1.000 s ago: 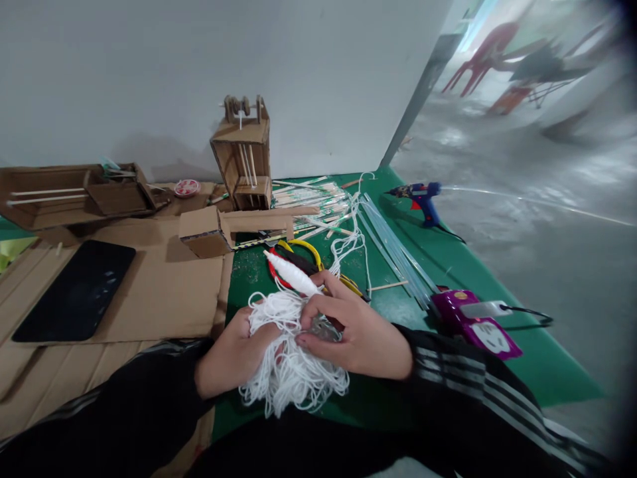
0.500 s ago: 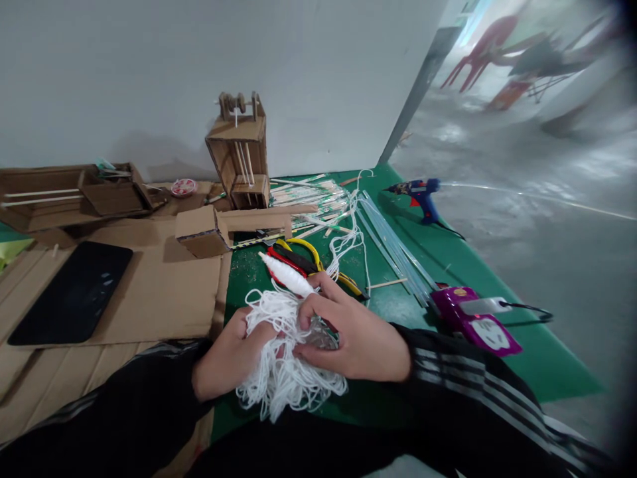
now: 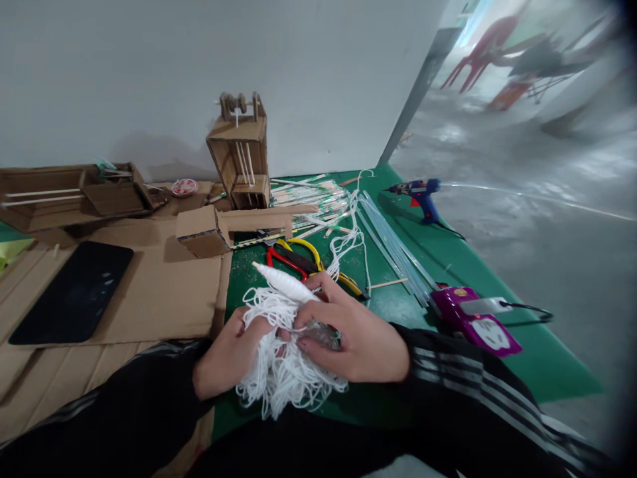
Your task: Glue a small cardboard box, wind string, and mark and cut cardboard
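Observation:
A loose, tangled bundle of white string (image 3: 286, 392) lies between my two hands at the table's near edge. My left hand (image 3: 233, 352) is closed around the left side of the bundle, some fingers buried in the strands. My right hand (image 3: 348, 328) curls its fingers over the right side, pinching string. A stick wound thickly with white string (image 3: 284, 284) sticks out from under my right fingers, its bare tip pointing up and left. Something clear like plastic wrap (image 3: 323, 335) shows inside my right hand. Pliers with yellow and red handles (image 3: 301, 257) lie just beyond.
A cardboard frame (image 3: 237, 156) with sticks stands against the wall. Thin wooden sticks (image 3: 308, 196), clear glue sticks (image 3: 393, 239) and a blue glue gun (image 3: 421, 196) lie on the green table (image 3: 537, 365). At right is a purple power strip (image 3: 475, 322); at left, a black tablet (image 3: 72, 292) on cardboard.
The string-wound stick has shifted slightly left and up, its tip further out. My right fingertips have moved slightly within the strands; the left hand stays about where it was.

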Available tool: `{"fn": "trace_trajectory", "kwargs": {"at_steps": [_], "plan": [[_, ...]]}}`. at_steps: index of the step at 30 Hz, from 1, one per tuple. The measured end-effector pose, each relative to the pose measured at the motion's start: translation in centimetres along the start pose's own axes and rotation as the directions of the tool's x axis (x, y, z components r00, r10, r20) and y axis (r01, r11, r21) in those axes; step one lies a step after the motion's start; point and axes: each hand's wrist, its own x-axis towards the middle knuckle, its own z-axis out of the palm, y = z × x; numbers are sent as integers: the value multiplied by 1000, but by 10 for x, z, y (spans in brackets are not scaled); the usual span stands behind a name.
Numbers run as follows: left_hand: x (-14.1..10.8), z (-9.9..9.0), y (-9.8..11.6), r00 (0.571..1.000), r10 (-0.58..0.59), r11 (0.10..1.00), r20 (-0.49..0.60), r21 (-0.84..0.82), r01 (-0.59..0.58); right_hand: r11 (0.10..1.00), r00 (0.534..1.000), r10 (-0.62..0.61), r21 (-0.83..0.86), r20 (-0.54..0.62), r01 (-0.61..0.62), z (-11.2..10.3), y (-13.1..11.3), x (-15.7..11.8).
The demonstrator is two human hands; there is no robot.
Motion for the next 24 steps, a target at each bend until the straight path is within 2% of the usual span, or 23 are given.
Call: {"fn": "trace_trajectory", "kwargs": {"at_steps": [4,15,21,24], "plan": [[1,-2,-2,999,-38,999,-5,-12,38,996,997,73,-49,-4,-73,3,0,0],[-2,-12,-21,994,32,989,103,-146,-17,998,997,61,14,-49,-61,3,3,2],[-4,-2,-10,962,153,987,227,20,-162,993,993,53,112,-102,-41,5,3,3],[-1,0,-7,960,159,981,229,77,-181,990,992,56,132,-111,-41,8,1,3]]}}
